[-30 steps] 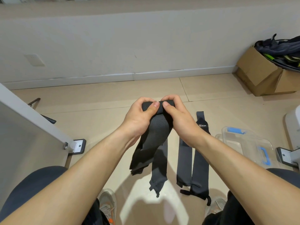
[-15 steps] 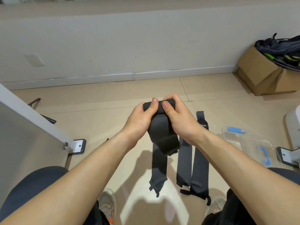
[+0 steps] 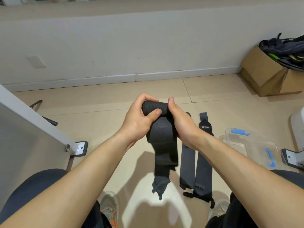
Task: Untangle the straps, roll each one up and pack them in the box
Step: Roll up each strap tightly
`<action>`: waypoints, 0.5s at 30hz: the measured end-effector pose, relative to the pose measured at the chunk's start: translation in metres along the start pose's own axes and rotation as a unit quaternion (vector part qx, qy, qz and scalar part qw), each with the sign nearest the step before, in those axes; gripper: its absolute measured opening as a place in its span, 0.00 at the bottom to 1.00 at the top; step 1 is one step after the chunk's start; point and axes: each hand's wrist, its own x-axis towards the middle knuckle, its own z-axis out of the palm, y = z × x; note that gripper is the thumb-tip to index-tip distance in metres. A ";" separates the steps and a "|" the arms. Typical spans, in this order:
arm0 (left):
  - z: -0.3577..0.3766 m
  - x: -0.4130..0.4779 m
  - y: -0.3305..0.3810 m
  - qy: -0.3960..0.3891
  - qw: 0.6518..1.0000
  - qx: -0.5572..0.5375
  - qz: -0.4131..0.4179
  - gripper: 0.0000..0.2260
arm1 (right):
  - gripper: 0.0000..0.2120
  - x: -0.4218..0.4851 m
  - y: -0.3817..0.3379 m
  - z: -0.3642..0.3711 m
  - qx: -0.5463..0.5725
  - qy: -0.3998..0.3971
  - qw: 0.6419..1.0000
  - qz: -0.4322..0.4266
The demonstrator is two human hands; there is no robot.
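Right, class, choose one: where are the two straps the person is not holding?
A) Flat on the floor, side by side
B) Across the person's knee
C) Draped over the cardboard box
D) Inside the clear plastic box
A: the two loose straps lie flat and side by side on the floor, between the half-rolled strap gripped by the left hand and right hand and the clear box.

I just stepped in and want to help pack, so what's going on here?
A seated person holds a partly rolled black strap: the left hand grips the roll, the right hand holds its other side, and the loose tail hangs down. Two more straps lie flat, side by side, on the floor to the right, unrolled. The clear plastic box sits beyond them.
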 end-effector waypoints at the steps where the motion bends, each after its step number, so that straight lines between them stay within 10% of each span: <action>1: 0.000 0.000 0.000 -0.004 0.999 0.034 0.019 0.11 | 0.31 -0.001 -0.002 0.001 0.011 0.011 1.000 -0.006; 6: 0.004 -0.001 0.001 -0.005 0.997 0.062 0.048 0.12 | 0.19 -0.001 -0.004 0.000 0.026 0.042 0.998 -0.038; 15: 0.019 -0.004 0.010 -0.004 0.971 -0.179 -0.157 0.25 | 0.05 -0.004 0.001 0.004 -0.056 0.074 0.985 -0.149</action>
